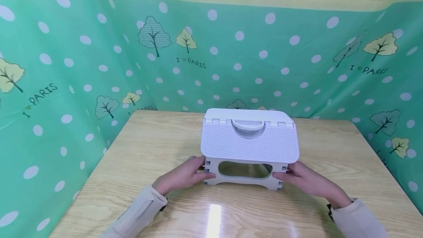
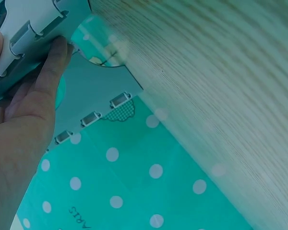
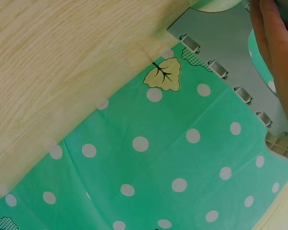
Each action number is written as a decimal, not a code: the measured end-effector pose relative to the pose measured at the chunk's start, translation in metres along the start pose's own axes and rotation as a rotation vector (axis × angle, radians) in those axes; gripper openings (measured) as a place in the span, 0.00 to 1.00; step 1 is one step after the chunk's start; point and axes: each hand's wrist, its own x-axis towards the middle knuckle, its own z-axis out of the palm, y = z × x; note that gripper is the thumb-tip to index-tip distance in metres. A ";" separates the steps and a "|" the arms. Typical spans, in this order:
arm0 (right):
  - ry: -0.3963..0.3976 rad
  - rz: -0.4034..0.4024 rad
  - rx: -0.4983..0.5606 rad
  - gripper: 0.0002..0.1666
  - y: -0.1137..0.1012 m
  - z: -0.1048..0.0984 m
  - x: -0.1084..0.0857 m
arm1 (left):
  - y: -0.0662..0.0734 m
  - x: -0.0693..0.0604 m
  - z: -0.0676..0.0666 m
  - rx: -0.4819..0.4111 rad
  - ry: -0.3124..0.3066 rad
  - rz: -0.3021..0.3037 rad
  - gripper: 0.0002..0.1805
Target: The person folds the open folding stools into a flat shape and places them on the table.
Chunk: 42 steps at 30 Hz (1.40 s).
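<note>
A white folding stool stands on the table, its textured top hinged along a line beside a carry handle. At its left end the left hand grips the side, thumb on the front leg panel and the other fingers behind. The right hand grips the opposite end in the same way, thumb near the oval opening. In the left wrist view, the left hand lies against the stool's panel. The right wrist view has the right hand beside a panel; its fingertips are partly cut off.
The wooden table extends around the stool on both sides and in front. Behind and at the sides hangs a green cloth with white dots and printed trees, yellow along its top.
</note>
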 end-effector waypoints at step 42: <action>0.000 -0.017 -0.013 0.35 0.002 0.001 0.000 | 0.001 0.000 -0.001 -0.031 -0.016 0.003 0.32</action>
